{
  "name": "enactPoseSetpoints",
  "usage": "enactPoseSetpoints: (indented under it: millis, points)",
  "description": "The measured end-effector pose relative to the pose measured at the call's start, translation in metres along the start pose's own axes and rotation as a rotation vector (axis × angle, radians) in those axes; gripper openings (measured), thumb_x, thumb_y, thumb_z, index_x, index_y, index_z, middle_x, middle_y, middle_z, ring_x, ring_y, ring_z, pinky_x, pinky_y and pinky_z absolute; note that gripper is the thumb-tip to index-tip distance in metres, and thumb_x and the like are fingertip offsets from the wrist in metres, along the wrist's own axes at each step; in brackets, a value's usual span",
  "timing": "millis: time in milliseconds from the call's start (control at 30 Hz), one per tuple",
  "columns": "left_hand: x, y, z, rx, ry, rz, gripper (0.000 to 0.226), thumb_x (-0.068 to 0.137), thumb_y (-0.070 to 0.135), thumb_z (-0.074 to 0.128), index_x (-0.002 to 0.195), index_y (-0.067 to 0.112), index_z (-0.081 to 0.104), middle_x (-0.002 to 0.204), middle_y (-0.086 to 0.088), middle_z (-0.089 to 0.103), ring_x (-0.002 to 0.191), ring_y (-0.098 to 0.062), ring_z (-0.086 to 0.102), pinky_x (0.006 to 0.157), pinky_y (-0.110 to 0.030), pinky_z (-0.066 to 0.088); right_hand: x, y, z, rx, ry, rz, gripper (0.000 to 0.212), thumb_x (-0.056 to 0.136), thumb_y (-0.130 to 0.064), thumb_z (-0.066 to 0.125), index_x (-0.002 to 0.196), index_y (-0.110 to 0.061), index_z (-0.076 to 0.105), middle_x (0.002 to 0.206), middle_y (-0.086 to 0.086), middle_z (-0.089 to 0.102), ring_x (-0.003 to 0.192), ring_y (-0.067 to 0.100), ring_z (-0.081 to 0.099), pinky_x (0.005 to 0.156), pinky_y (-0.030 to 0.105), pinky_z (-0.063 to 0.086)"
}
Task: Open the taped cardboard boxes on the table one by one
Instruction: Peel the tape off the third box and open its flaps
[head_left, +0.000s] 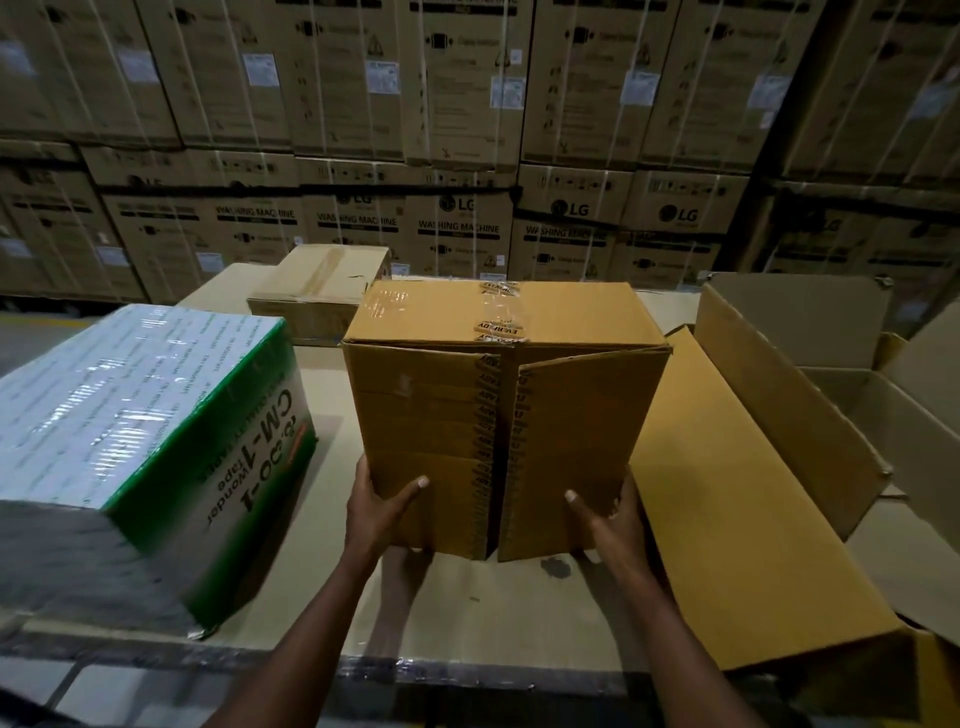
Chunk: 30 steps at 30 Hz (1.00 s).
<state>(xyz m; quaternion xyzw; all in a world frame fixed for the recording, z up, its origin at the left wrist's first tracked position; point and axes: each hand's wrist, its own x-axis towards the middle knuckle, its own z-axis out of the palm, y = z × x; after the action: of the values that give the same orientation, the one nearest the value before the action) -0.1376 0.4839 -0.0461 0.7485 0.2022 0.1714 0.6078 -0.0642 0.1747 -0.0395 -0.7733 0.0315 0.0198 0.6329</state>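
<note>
A brown cardboard box (498, 364) stands in the middle of the table, tipped so that its flap side faces me. The two flaps on that side meet at a seam edged with printed tape, and the right flap stands slightly ajar. More printed tape crosses the box's upper face. My left hand (382, 512) grips the lower left corner of the box, thumb on the front. At the lower right corner my right hand (605, 519) grips the same way. A smaller taped brown box (317, 291) lies behind at the left.
A green and white box (140, 431) wrapped in clear film sits at the left. An open, empty brown box (810, 431) with raised flaps lies at the right. The table (467, 608) is covered in cardboard. Stacked washing-machine cartons (467, 156) fill the background.
</note>
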Motion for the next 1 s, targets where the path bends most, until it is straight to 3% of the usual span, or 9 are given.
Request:
enactPoseSetpoints:
  millis: [200,300,467,600,767,867,1000]
  points:
    - [0.012,0.025,-0.004,0.069,0.118,0.054,0.079,0.075,0.06,0.081,0.142,0.04,0.043,0.132,0.009,0.059,0.121,-0.023,0.059,0.096,-0.054,0.054,0.01,-0.018,-0.003,-0.003,0.09,-0.09,0.09,0.085,-0.043,0.081,0.159,-0.033,0.032,0.159,-0.002,0.044,0.141,0.02,0.044,0.109,0.04,0.043]
    - [0.022,0.032,-0.007,0.143,0.158,0.06,0.089,0.073,0.069,0.075,0.147,0.044,0.033,0.139,0.002,0.056,0.127,-0.027,0.053,0.099,-0.061,0.049,0.017,-0.027,-0.004,-0.065,0.14,-0.089,0.091,0.073,-0.07,0.077,0.151,-0.041,0.04,0.149,0.0,0.053,0.137,0.026,0.05,0.108,0.05,0.048]
    - [0.029,0.031,-0.004,0.209,0.06,-0.02,0.089,0.071,0.069,0.073,0.147,0.047,0.033,0.14,-0.003,0.054,0.128,-0.03,0.05,0.099,-0.06,0.049,0.03,-0.034,-0.003,-0.269,0.106,0.046,0.089,0.083,-0.063,0.073,0.158,-0.034,0.034,0.152,0.012,0.045,0.141,0.037,0.036,0.112,0.048,0.037]
    - [0.03,0.006,0.001,0.28,0.004,-0.118,0.087,0.069,0.07,0.071,0.145,0.041,0.038,0.137,-0.005,0.056,0.124,-0.034,0.055,0.097,-0.06,0.052,0.033,-0.014,0.0,-0.364,0.029,0.177,0.103,0.068,-0.079,0.066,0.156,-0.034,0.036,0.15,0.008,0.05,0.139,0.038,0.04,0.114,0.054,0.038]
    - [0.033,-0.002,0.006,0.404,0.015,-0.253,0.086,0.077,0.063,0.07,0.149,0.033,0.034,0.146,-0.013,0.047,0.128,-0.041,0.049,0.102,-0.059,0.045,0.031,-0.01,0.007,-0.436,-0.008,0.228,0.093,0.079,-0.064,0.072,0.156,-0.033,0.032,0.155,0.01,0.043,0.141,0.039,0.037,0.111,0.053,0.037]
    - [0.033,0.01,0.01,0.592,0.029,-0.129,0.077,0.087,0.048,0.07,0.151,0.026,0.033,0.152,-0.011,0.04,0.138,-0.039,0.035,0.11,-0.059,0.03,0.025,-0.022,0.013,-0.671,0.0,0.182,0.086,0.089,-0.056,0.067,0.159,-0.027,0.027,0.163,0.008,0.032,0.148,0.039,0.024,0.119,0.055,0.025]
    - [0.024,0.015,0.022,0.627,-0.025,0.029,0.066,0.089,0.036,0.071,0.148,0.035,0.042,0.16,-0.003,0.028,0.142,-0.035,0.025,0.114,-0.057,0.021,-0.002,-0.042,0.037,-0.852,-0.121,-0.081,0.077,0.091,-0.06,0.062,0.157,-0.037,0.029,0.169,-0.001,0.016,0.152,0.033,0.012,0.119,0.051,0.016]
